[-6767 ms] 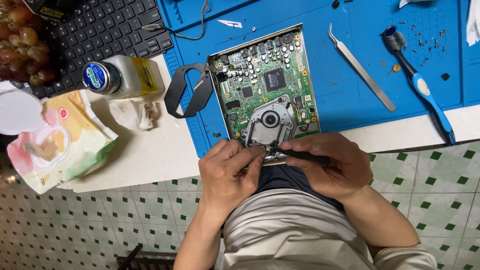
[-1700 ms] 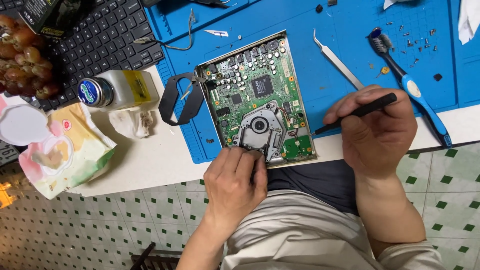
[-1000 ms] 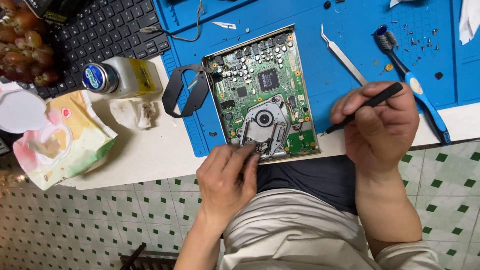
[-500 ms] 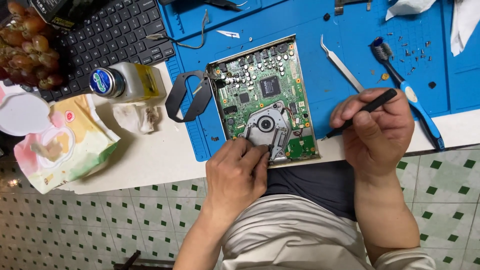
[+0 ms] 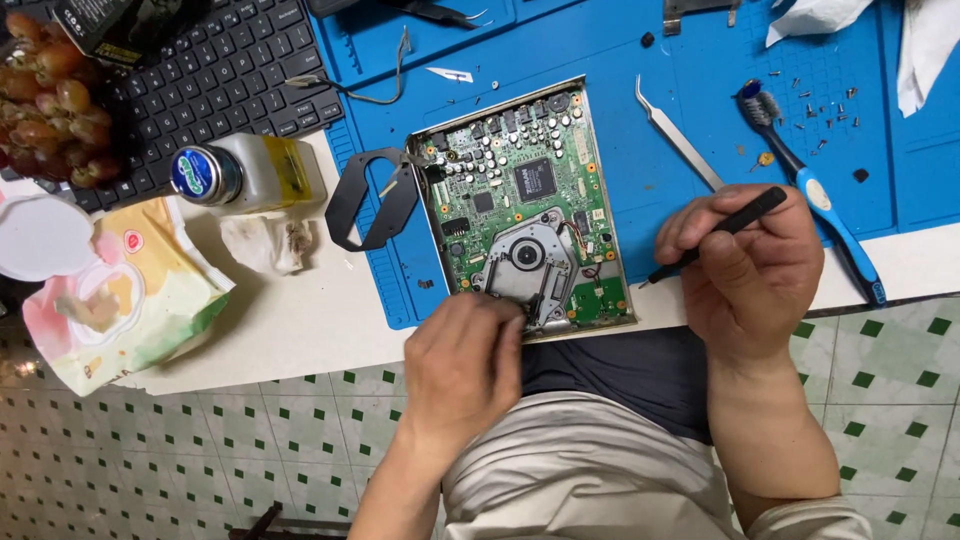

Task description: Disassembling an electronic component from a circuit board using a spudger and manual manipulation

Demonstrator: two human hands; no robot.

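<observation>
A green circuit board in a metal frame lies on the blue work mat, with a silver drive mechanism at its near end. My left hand rests at the board's near edge, fingertips pinching at the silver mechanism; what they hold, if anything, is hidden. My right hand is off to the right of the board, shut on a thin black tool that points down-left toward the board's right edge without touching it.
Metal tweezers and a blue-handled brush lie on the mat at right, near several loose screws. A black flat strap, a capped bottle, a crumpled wipe, a wipes pack and a keyboard sit at left.
My right hand lifted the black tool off the board and moved right, where it stays. My left hand has stayed at the board's near edge, fingers working at the silver mechanism.
</observation>
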